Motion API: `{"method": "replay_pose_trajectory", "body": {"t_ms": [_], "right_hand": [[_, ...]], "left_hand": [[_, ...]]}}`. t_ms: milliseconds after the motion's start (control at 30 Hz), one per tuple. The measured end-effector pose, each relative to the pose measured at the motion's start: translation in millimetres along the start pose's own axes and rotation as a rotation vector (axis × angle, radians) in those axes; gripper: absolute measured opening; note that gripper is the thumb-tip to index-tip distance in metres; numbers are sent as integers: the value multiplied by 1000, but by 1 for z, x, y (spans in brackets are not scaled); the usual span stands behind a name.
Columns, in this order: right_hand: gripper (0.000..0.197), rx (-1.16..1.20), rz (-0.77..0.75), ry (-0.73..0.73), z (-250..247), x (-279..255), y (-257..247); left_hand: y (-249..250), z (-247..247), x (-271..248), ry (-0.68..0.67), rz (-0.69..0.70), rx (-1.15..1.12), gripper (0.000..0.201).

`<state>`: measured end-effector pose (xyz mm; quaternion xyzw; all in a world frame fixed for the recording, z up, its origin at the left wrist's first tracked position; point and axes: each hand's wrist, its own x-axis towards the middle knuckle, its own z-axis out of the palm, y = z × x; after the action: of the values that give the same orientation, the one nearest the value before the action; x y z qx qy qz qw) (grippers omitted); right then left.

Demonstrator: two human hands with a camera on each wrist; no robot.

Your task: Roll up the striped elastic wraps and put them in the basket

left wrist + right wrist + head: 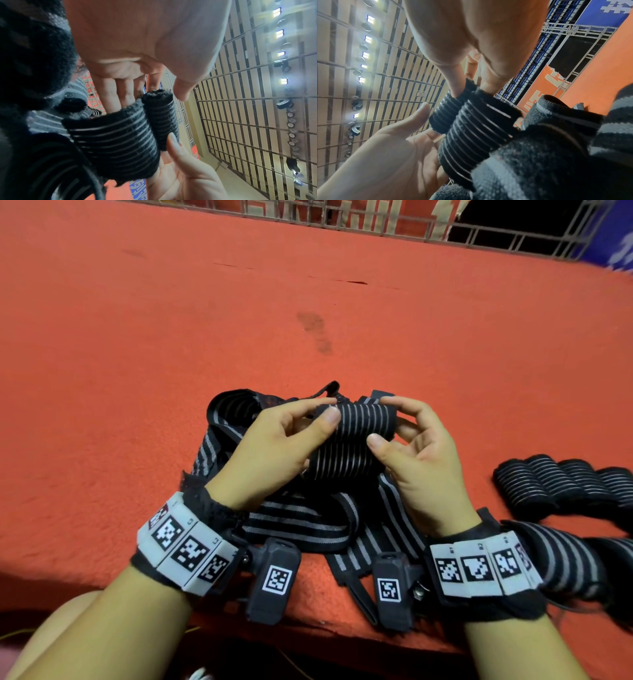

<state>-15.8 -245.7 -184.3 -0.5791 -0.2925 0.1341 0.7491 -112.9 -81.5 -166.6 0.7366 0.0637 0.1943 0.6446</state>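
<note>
Both hands hold one black striped elastic wrap (356,433) above the red carpeted surface. Its far end is turned into a small roll (159,121). My left hand (322,414) pinches the roll's left end between thumb and forefinger. At the right end, my right hand (387,419) grips it with its thumb on the flat part just below the roll. The unrolled length (387,508) hangs down towards me. Both wrist views show the roll (447,116) between the two hands. No basket is in view.
Loose striped wraps (298,522) lie tangled under my hands near the front edge of the red surface (171,371). Several rolled wraps (565,484) lie side by side at the right, another (568,559) next to my right wrist. A metal railing (376,220) runs along the far side.
</note>
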Motion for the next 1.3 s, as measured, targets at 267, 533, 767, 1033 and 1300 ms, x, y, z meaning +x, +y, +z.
{"method": "replay_pose_trajectory", "body": {"t_ms": [267, 533, 767, 1033, 1300], "right_hand": [[50, -56, 49, -4, 7, 0, -1], [42, -54, 34, 58, 7, 1, 0], [34, -11, 80, 37, 12, 0, 11], [32, -28, 63, 43, 13, 0, 9], [42, -31, -43, 13, 6, -2, -1]], "left_hand": [[0, -6, -2, 29, 121, -19, 34], [-1, -3, -2, -31, 111, 3, 54], [-2, 4, -1, -44, 84, 32, 63], [-7, 5, 2, -67, 49, 86, 67], [-3, -1, 0, -6, -18, -33, 31]]}}
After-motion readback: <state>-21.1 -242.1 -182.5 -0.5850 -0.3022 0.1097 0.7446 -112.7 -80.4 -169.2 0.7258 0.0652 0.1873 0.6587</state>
